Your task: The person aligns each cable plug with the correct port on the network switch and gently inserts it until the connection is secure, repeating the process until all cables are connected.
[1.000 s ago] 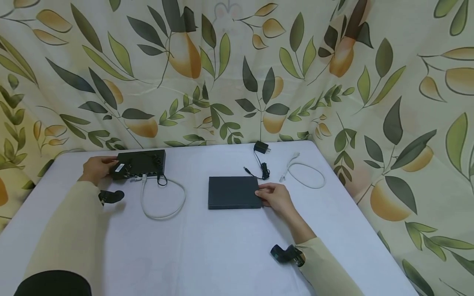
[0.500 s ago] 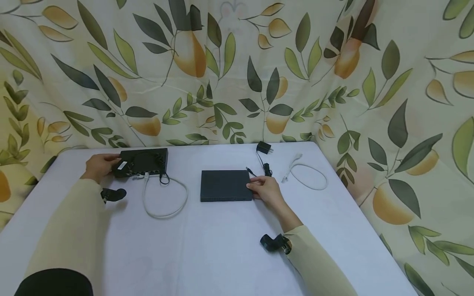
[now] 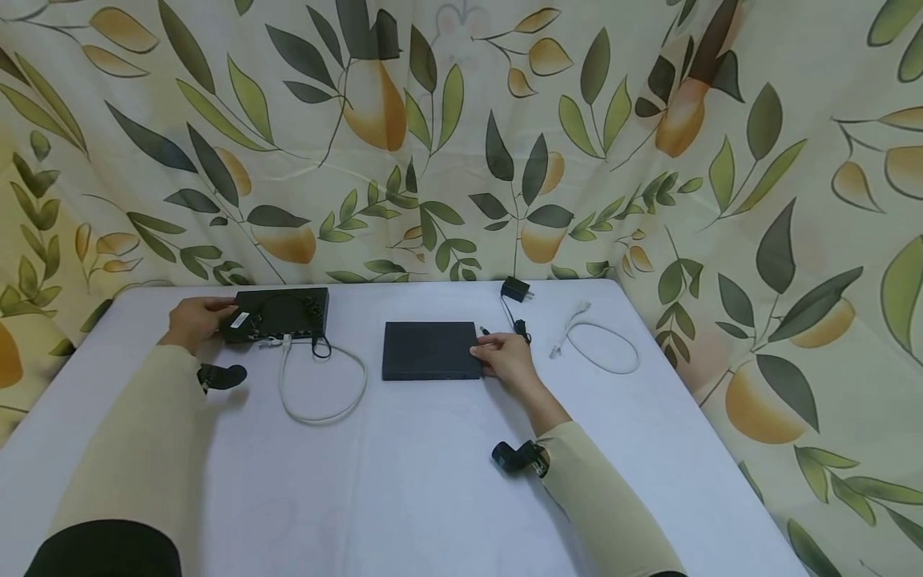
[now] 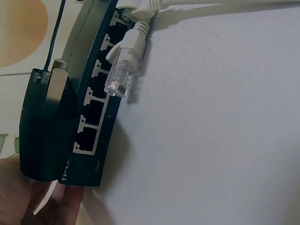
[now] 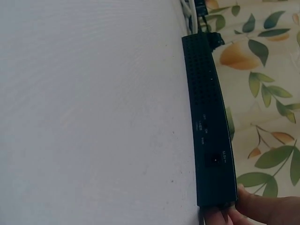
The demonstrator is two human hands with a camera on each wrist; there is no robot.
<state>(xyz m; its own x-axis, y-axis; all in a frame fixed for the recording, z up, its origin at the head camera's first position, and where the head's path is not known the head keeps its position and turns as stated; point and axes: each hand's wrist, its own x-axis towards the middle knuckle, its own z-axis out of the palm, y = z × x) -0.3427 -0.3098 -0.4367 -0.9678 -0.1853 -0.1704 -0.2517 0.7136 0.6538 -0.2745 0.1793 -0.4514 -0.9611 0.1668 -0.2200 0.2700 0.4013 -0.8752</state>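
At the far left of the table, my left hand (image 3: 191, 322) grips the left end of a black network switch (image 3: 292, 316). The left wrist view shows a black power adapter (image 4: 42, 126) on its top and a white Ethernet plug (image 4: 131, 51) hanging loose in front of its ports. Another white plug is at the upper ports; whether it is inserted, I cannot tell. My right hand (image 3: 508, 357) pinches the right edge of a flat dark box (image 3: 431, 351) in the table's middle. A round power socket (image 5: 215, 159) shows on its near side, in the right wrist view.
A looped white cable (image 3: 324, 418) lies before the switch. Behind my right hand is a black plug-in adapter (image 3: 515, 288) with a bundled cord (image 3: 522, 328). Farther right lies a white network cable (image 3: 609, 369). A leaf-patterned curtain (image 3: 447, 144) hangs behind the white-covered table (image 3: 360, 497).
My right hand has slid the flat box leftward and toward the back of the table. The left hand stays on the switch; the head view has shifted slightly.
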